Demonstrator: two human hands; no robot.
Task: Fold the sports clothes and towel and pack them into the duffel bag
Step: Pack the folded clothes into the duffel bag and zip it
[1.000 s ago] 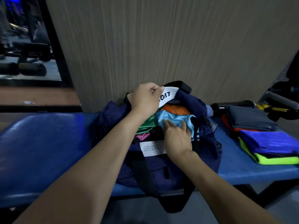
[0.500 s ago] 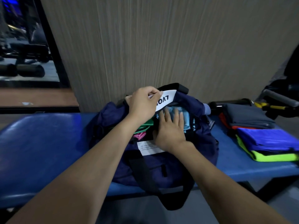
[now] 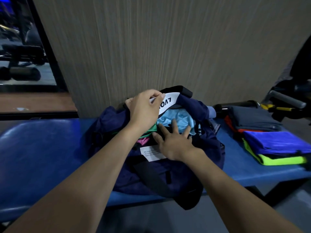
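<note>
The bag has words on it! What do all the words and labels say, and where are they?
"LVO": black letters, seen upside down, on the white flap that the left hand pinches at the duffel bag's far edge; further letters are hidden by the hand.
White label on the bag's near side: several printed lines, too small to read.

- Two arms entering from the lower edge, one on each side.
- Both forearms bare up to the frame edge; no sleeve showing.
- Left hand (image 3: 145,109) bare: no glove, ring or strap visible.
- Right hand (image 3: 175,142) bare too, fingers (image 3: 174,123) uncovered, nails short as far as can be told.
- Wrists plain, with no watch or band on the sides in view.
- Rest of the body out of view.
</note>
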